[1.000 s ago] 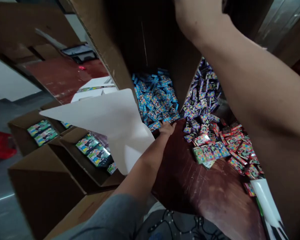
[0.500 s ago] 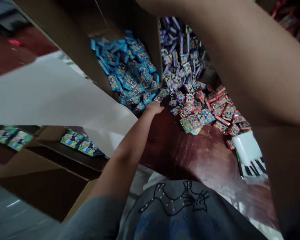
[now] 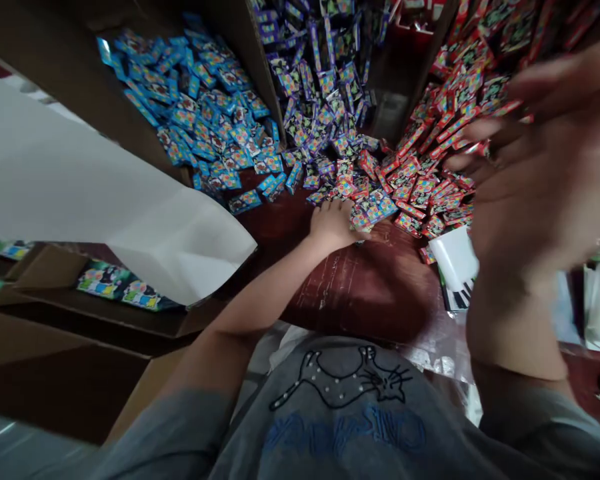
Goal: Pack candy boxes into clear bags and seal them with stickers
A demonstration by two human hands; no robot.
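Observation:
My left hand (image 3: 334, 225) lies low over the dark red table, fingers apart and thumb stretched to the right. It is beside a flat, multicoloured strip of packets (image 3: 375, 208) and seems to touch its left edge. Small purple packets (image 3: 325, 117) and red packets (image 3: 423, 190) are heaped just beyond its fingertips. Close to the camera, my right hand (image 3: 545, 153) is raised over the right side, blurred, with its fingers apart and nothing visible in them. It hides part of the red heap.
Blue packets (image 3: 205, 107) spill from a cardboard box at the left. A white sheet (image 3: 105, 180) juts across the left side, above an open cardboard box (image 3: 55, 367) holding green printed packs (image 3: 120, 287). A white packet (image 3: 455, 253) lies right on the table (image 3: 345, 287).
My left hand has moved from the blue heap rightward to the multicoloured strip. My right arm, earlier stretched across the upper right, has drawn back, bringing its hand into view. The camera view has shifted.

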